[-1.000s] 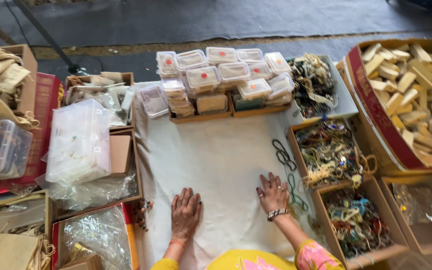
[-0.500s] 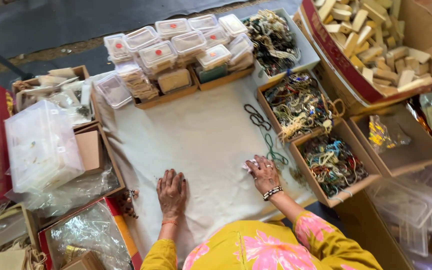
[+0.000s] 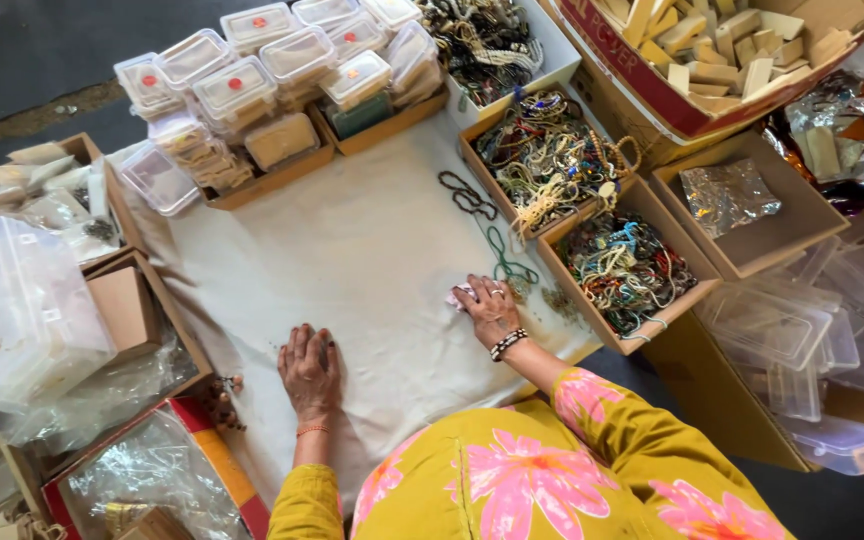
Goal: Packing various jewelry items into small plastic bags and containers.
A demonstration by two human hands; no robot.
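Left hand [image 3: 310,368]: lying flat and open, palm down, fingers spread, on the white cloth [image 3: 352,250]; gripping nothing.
Right hand [image 3: 490,308]: resting knuckles up on the cloth near its right edge, fingers curling over a small pale scrap [image 3: 458,294] that is showing at the fingertips; whether the fingers are pinching it or only pressing on it cannot be told.
Pale scrap: lying on the cloth, touching the right hand's fingertips, just beside the green bead string [image 3: 507,262].
Green bead string: trailing across the cloth just above the right hand, near the dark bead string [image 3: 467,195].
Bead boxes: one cardboard box of mixed beads [image 3: 624,270] sitting just right of the right hand; a second bead box [image 3: 549,155] standing behind it.
Lidded plastic containers [image 3: 272,70]: standing stacked at the far edge of the cloth, well apart from both hands.
Box of wooden blocks [image 3: 722,45]: sitting at the upper right.
Clear plastic cases [image 3: 802,340]: lying piled at the right, beyond the bead boxes.
Large clear lidded bin [image 3: 17,310]: sitting left of the cloth.
Sleeves: yellow floral fabric [image 3: 552,470] covering both arms.
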